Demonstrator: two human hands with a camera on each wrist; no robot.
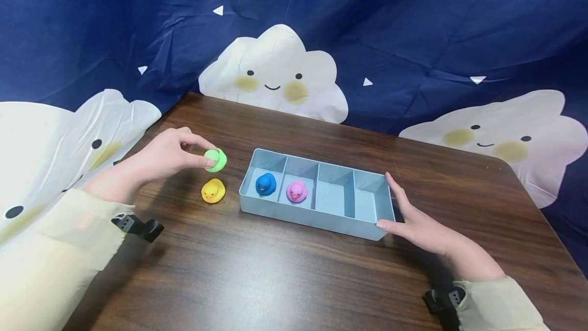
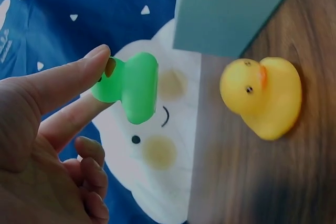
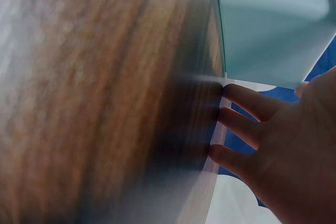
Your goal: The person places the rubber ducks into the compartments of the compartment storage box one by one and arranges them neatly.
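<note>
A small green rubber duck (image 1: 221, 161) is pinched between the thumb and index finger of my left hand (image 1: 167, 155), raised over the table. In the left wrist view the green duck (image 2: 139, 88) lies on its side in the air, its head at the fingertips. Just below that hand a yellow rubber duck (image 1: 213, 191) sits on the table. My right hand (image 1: 427, 229) grips the right end of a blue-grey divided box (image 1: 312, 221), thumb at the near corner and index finger at the far one. A blue duck (image 1: 266, 184) and a pink duck (image 1: 297, 191) occupy its two left compartments.
The brown wooden table (image 1: 239, 280) carries everything. Behind it hangs a dark blue cloth (image 1: 367, 24) printed with smiling clouds and white triangles. Thin dividers (image 1: 317, 183) separate the box's compartments; the two on the right hold no ducks.
</note>
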